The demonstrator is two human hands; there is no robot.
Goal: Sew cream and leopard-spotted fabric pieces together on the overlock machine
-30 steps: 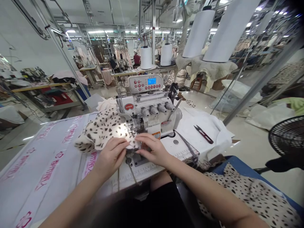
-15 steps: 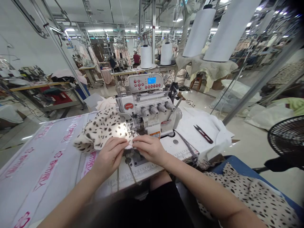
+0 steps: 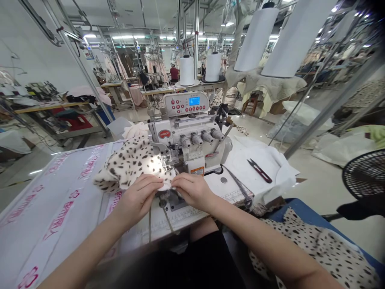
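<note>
A cream fabric piece with dark spots point(image 3: 132, 156) lies bunched on the table, its right end under the lit needle area of a white overlock sewing machine point(image 3: 189, 138). My left hand point(image 3: 140, 196) is closed on the fabric's near edge, fingertips pressed together just in front of the presser foot. Close beside it, my right hand point(image 3: 192, 190) pinches the same edge at its right corner. A short stretch of fabric shows between the two sets of fingertips. The fabric under the foot is partly hidden.
Thread snips point(image 3: 260, 170) lie on white cloth right of the machine. More spotted fabric point(image 3: 319, 245) rests on a blue surface at the lower right, near a black fan point(image 3: 365, 176). Large thread cones point(image 3: 255, 40) stand behind. A plastic-covered table point(image 3: 60, 192) extends left.
My right hand has shifted slightly right along the fabric edge, leaving a little more cloth between my hands. My left hand stays nearly still. The whole view has moved a little.
</note>
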